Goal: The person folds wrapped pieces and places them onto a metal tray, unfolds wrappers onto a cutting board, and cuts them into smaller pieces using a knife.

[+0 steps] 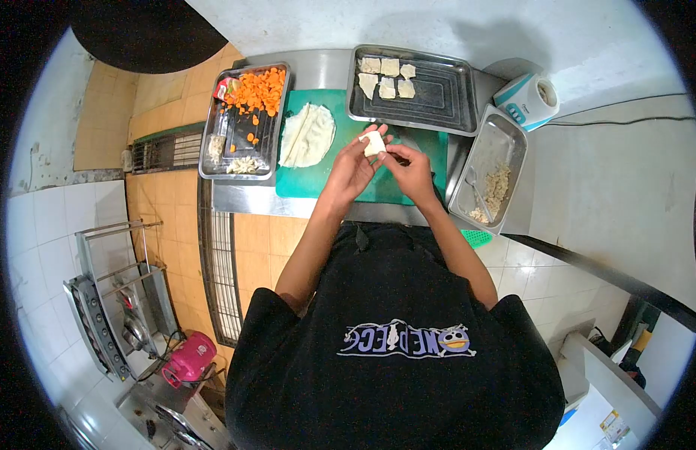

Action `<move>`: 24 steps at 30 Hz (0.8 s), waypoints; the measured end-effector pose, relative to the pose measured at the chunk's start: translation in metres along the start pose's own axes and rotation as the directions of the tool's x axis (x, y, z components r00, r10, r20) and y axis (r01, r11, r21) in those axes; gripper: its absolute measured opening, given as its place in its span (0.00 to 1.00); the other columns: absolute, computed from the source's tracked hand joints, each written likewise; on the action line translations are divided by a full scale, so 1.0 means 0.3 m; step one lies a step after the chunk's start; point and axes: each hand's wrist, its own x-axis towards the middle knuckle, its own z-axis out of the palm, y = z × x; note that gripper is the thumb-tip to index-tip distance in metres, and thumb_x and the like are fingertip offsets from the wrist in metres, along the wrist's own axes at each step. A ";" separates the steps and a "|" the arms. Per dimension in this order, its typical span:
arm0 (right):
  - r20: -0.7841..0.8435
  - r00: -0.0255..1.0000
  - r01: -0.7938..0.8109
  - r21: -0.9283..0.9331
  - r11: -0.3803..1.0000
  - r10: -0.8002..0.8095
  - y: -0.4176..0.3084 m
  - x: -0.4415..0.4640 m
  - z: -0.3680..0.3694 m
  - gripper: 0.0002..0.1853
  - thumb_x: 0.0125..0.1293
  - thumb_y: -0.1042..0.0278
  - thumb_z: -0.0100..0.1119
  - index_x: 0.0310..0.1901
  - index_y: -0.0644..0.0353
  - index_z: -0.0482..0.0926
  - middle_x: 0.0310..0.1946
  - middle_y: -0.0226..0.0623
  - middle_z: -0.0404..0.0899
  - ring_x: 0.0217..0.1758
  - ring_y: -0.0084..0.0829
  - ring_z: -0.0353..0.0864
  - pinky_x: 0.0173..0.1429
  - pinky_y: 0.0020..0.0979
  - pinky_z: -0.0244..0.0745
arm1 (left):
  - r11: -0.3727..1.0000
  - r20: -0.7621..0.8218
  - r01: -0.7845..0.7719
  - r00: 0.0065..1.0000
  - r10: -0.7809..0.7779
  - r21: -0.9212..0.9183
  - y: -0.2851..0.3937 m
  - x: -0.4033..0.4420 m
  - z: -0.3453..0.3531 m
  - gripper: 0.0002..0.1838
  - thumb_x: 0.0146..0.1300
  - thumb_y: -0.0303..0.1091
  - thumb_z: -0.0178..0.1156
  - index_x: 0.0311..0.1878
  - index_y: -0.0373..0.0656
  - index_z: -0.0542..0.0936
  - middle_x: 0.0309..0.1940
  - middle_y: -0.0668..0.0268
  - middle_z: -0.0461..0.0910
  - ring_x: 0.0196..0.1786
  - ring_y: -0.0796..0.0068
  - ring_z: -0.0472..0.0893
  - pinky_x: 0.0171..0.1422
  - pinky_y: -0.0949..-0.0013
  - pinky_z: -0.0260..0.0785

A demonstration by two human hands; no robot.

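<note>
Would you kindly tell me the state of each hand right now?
Left hand: holding a small pale piece.
Right hand: at the piece's edge; whether it grips cannot be told.

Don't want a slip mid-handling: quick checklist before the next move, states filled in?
1. Pale piece supported: ok, in the left hand, right hand at its edge.
2. Filling inside the piece: cannot tell.
3. Bare space on the dark tray: ok, six flat pieces lie toward its left.
4. Spoon inside the tray with crumbly food: ok.
5. Pale sheets on the green board: ok, left of the hands.
</note>
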 end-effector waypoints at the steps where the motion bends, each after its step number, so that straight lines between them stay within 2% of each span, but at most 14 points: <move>1: -0.013 1.000 -0.020 0.039 0.999 0.021 0.011 0.002 0.004 0.16 0.67 0.64 0.76 0.50 0.67 0.89 0.39 0.41 0.92 0.43 0.25 0.89 0.51 0.30 0.81 | 1.000 0.002 0.011 1.000 -0.011 -0.011 0.003 -0.004 0.004 0.25 0.84 0.33 0.48 0.79 0.38 0.64 0.79 0.58 0.72 0.75 0.58 0.75 0.73 0.58 0.73; 6: 0.002 0.999 -0.049 0.136 0.989 0.050 0.043 0.015 0.013 0.17 0.68 0.66 0.76 0.52 0.70 0.89 0.41 0.41 0.92 0.44 0.26 0.89 0.52 0.30 0.82 | 0.999 -0.009 0.017 1.000 -0.017 -0.029 0.006 -0.009 0.013 0.25 0.84 0.34 0.49 0.79 0.38 0.65 0.79 0.60 0.71 0.74 0.60 0.75 0.74 0.57 0.71; 8: 0.033 0.996 -0.087 0.252 0.964 0.082 0.025 0.013 0.013 0.20 0.69 0.66 0.75 0.56 0.72 0.86 0.44 0.40 0.92 0.44 0.26 0.89 0.52 0.30 0.82 | 0.999 -0.019 -0.001 1.000 0.002 0.044 0.005 -0.010 0.016 0.25 0.84 0.34 0.49 0.79 0.37 0.64 0.78 0.59 0.72 0.74 0.61 0.75 0.74 0.58 0.71; 9: 0.033 0.996 -0.088 0.252 0.964 0.082 0.011 0.012 0.011 0.20 0.69 0.66 0.75 0.56 0.72 0.86 0.44 0.40 0.92 0.44 0.26 0.89 0.52 0.30 0.82 | 0.999 -0.019 -0.001 1.000 0.002 0.044 0.004 -0.009 0.016 0.25 0.84 0.34 0.49 0.79 0.37 0.64 0.78 0.59 0.72 0.74 0.61 0.75 0.74 0.58 0.71; 11: 0.071 0.980 -0.196 0.307 0.931 0.183 -0.019 0.011 0.007 0.23 0.70 0.66 0.74 0.60 0.73 0.84 0.44 0.39 0.92 0.43 0.24 0.89 0.47 0.26 0.81 | 0.998 -0.029 -0.010 1.000 0.012 0.066 0.004 -0.006 0.017 0.25 0.84 0.33 0.48 0.79 0.36 0.65 0.76 0.58 0.74 0.73 0.61 0.76 0.71 0.59 0.73; 12: 0.070 0.980 -0.197 0.308 0.931 0.184 -0.021 0.014 0.003 0.23 0.70 0.66 0.74 0.60 0.73 0.84 0.44 0.39 0.92 0.43 0.24 0.89 0.47 0.26 0.81 | 0.998 -0.029 -0.009 1.000 0.011 0.066 0.001 0.000 0.008 0.25 0.84 0.33 0.48 0.79 0.36 0.65 0.76 0.58 0.74 0.73 0.61 0.76 0.71 0.59 0.73; 14: 0.135 0.954 -0.296 0.294 0.909 0.267 -0.025 0.026 -0.007 0.22 0.74 0.66 0.71 0.64 0.69 0.81 0.45 0.33 0.90 0.43 0.19 0.87 0.42 0.23 0.75 | 0.995 0.006 -0.010 1.000 0.009 0.097 -0.001 0.013 -0.010 0.24 0.84 0.33 0.48 0.78 0.36 0.66 0.75 0.58 0.76 0.69 0.63 0.79 0.68 0.60 0.75; 21: 0.150 0.920 -0.393 0.371 0.842 0.363 -0.048 0.060 -0.011 0.22 0.74 0.64 0.71 0.65 0.63 0.81 0.48 0.29 0.89 0.47 0.20 0.88 0.46 0.25 0.76 | 0.969 0.026 -0.047 0.999 0.042 0.243 0.028 0.021 0.041 0.21 0.84 0.33 0.50 0.73 0.38 0.75 0.72 0.60 0.78 0.63 0.69 0.81 0.66 0.62 0.76; 23: 0.187 0.916 -0.402 0.405 0.822 0.356 -0.048 0.075 -0.009 0.20 0.75 0.65 0.70 0.65 0.60 0.82 0.49 0.27 0.89 0.49 0.20 0.88 0.48 0.26 0.77 | 0.963 -0.030 -0.063 0.997 0.073 0.262 0.033 0.029 0.056 0.18 0.84 0.31 0.51 0.70 0.37 0.79 0.61 0.63 0.83 0.59 0.74 0.82 0.61 0.67 0.76; 24: 0.187 0.916 -0.402 0.405 0.821 0.356 -0.052 0.079 -0.008 0.20 0.75 0.65 0.70 0.65 0.60 0.82 0.49 0.27 0.89 0.49 0.20 0.88 0.48 0.26 0.77 | 0.963 -0.030 -0.062 0.997 0.072 0.262 0.037 0.036 0.056 0.18 0.84 0.31 0.51 0.70 0.37 0.79 0.61 0.63 0.83 0.59 0.74 0.82 0.61 0.67 0.76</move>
